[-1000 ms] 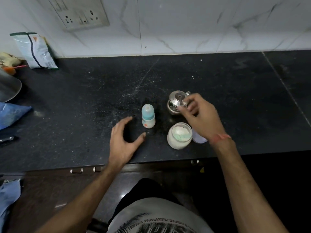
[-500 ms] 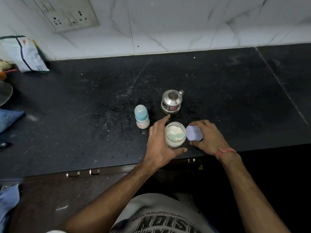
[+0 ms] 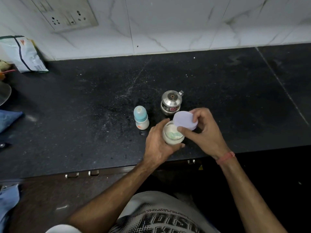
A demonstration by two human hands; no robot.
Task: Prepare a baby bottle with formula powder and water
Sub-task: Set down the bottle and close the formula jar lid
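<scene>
A small baby bottle (image 3: pixel 141 118) with a light blue cap stands upright on the black counter (image 3: pixel 84 115). To its right, my left hand (image 3: pixel 158 145) grips a glass jar of white formula powder (image 3: pixel 172 135) with a pale green scoop inside. My right hand (image 3: pixel 203 132) holds the jar's round lilac lid (image 3: pixel 185 120) tilted just above the jar's open mouth. A small steel pot with a lid and spout (image 3: pixel 171 102) stands right behind the jar.
A foil packet (image 3: pixel 25 54) leans on the marble wall at the far left, under a socket panel (image 3: pixel 67 14). Blue cloth (image 3: pixel 8 118) and a steel rim (image 3: pixel 4 95) lie at the left edge. The counter's front edge runs just below my hands.
My left hand moved from beside the bottle to grip the jar. My right hand left the steel pot, picked the lilac lid off the counter and lifted it over the jar.
</scene>
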